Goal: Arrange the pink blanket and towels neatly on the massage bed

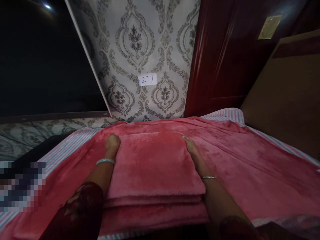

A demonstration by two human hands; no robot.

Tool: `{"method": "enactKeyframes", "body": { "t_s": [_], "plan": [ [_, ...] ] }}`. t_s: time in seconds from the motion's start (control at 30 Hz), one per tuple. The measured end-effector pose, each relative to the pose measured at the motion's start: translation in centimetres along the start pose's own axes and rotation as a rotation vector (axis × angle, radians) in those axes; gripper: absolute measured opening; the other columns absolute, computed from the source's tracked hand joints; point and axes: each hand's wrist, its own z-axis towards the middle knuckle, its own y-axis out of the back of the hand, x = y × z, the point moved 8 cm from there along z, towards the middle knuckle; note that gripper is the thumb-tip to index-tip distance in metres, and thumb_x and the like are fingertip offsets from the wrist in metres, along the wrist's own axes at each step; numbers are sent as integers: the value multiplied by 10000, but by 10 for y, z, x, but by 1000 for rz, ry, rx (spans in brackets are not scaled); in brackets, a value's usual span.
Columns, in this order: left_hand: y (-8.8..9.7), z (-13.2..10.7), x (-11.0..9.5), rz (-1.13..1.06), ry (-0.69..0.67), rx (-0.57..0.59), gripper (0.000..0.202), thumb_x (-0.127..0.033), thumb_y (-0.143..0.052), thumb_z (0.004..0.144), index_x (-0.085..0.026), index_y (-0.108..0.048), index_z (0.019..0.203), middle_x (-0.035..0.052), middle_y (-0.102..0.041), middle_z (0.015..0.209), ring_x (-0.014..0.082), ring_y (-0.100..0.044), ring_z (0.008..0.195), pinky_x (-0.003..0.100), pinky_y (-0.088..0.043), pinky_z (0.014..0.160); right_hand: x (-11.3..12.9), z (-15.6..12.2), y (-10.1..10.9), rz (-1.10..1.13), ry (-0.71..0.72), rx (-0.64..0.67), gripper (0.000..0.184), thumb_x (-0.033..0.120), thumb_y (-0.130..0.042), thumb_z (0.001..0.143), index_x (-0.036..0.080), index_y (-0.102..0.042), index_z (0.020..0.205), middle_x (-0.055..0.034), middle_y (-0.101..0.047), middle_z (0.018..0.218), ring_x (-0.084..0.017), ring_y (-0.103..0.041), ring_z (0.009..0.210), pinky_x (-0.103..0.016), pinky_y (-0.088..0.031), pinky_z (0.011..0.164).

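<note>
1. A folded rectangle of thick pinkish-red plush fabric is seen between the two hands, laid on a spread pinkish-red plush cloth; whether the two are joined cannot be told.
2. A white cloth with pink and grey-blue stripes is partly covered by the spread cloth.
3. The left hand is curled at the far left corner; the right hand is placed at the far right corner, thumb extended. Whether fabric is pinched by either cannot be told, the fingertips being hidden.
4. The fabric is judged soft, limp and unbreakable, moderately weighty when layered, with sagging expected if only one corner is lifted.
5. All layers are best gripped together at opposite side edges, since slipping between folds is possible.
</note>
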Motion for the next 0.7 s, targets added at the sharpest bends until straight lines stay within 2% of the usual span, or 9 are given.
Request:
{"method": "enactKeyframes", "body": {
  "t_s": [0.07,0.13,0.2,0.3,0.43,0.5,0.57,0.63,0.7],
  "plan": [
    [8,-9,-7,49,-38,38,410,-310,-459,880,-38,-679,1095,305,-675,1139,409,-654,1083,493,-503,851,2,-1,-2,30,-47,6,432,644,-570,770,252,-752,752,-65,-770,848,-293,-671,1025,-497,-447,1037],
    [17,-21,-8,89,-74,73,384,-326,-464,884,-67,-690,1054,281,-688,1130,389,-663,1074,469,-503,863,6,-3,-3,62,-78,15,423,635,-588,762,246,-753,775,-52,-773,867,-272,-668,1021,-469,-447,1041],
    [26,-38,-1,121,-101,97,349,-349,-487,875,-101,-696,1003,249,-706,1099,369,-673,1054,440,-506,863,13,-6,-2,95,-94,28,406,613,-616,758,239,-759,823,-46,-776,914,-258,-656,1050,-441,-441,1053],
    [39,-71,19,90,-162,97,335,-376,-518,852,-137,-674,1027,204,-720,1058,348,-675,1041,406,-507,864,24,-13,-2,147,-113,48,399,598,-639,758,229,-758,852,-49,-773,945,-265,-642,1087,-430,-436,1066],
    [53,-113,55,-75,-232,97,308,-418,-545,793,-178,-654,953,123,-724,922,299,-678,946,353,-518,796,40,-30,-7,225,-162,115,420,633,-625,766,232,-742,803,-50,-771,894,-280,-658,1064,-415,-464,1047],
    [58,-129,72,-196,-248,141,329,-523,-558,759,-203,-623,805,62,-687,784,253,-654,807,315,-509,689,46,-45,-12,294,-234,196,438,649,-604,779,231,-736,790,-56,-770,871,-277,-674,1048,-409,-489,1022],
    [62,-142,84,-425,-244,192,443,-657,-597,680,-215,-566,679,11,-598,651,200,-573,660,281,-458,579,52,-65,-15,353,-299,274,461,653,-582,798,221,-741,815,-67,-769,863,-276,-686,1034,-413,-515,986],
    [66,-152,93,-648,-204,223,525,-720,-670,583,-210,-553,635,-16,-534,607,161,-498,601,259,-404,536,60,-86,-9,362,-296,317,478,651,-571,814,213,-751,873,-66,-770,866,-276,-694,1015,-423,-538,944],
    [69,-162,101,-763,-151,219,534,-699,-742,535,-201,-586,647,-21,-529,619,147,-475,605,249,-383,547,67,-110,3,329,-253,325,480,655,-577,823,219,-759,908,-58,-771,865,-276,-698,988,-428,-554,903]
  ]
}}
